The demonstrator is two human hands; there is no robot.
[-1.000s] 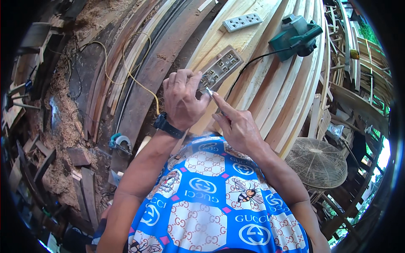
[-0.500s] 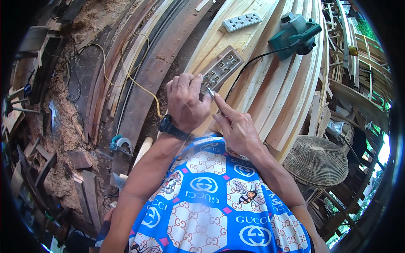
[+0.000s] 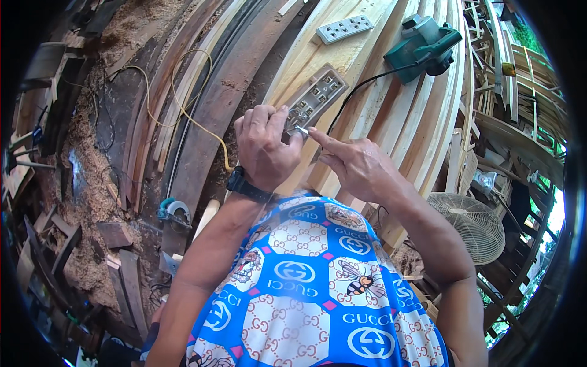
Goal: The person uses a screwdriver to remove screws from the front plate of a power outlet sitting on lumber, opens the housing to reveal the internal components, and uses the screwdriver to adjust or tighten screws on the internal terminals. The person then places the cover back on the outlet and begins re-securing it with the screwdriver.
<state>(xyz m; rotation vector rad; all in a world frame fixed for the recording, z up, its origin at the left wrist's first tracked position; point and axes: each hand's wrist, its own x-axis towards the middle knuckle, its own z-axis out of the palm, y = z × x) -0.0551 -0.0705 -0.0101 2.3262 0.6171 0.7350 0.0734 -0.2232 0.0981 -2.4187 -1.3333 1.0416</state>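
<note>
Small metal piece (image 3: 301, 129) between fingertips

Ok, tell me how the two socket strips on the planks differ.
The white strip is pale plastic, while the brown strip sits in a wood-coloured case. The white strip lies farther up the planks, away from both hands; the brown strip lies right beside the left hand and right hand. Both are long, multi-socket blocks lying flat on the planks.

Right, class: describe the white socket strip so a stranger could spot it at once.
Start at the pale planks ahead of the hands. Near their top, left of the green power tool, lies the white strip. Unlike the wooden socket board below it, it is plain white plastic.
</note>
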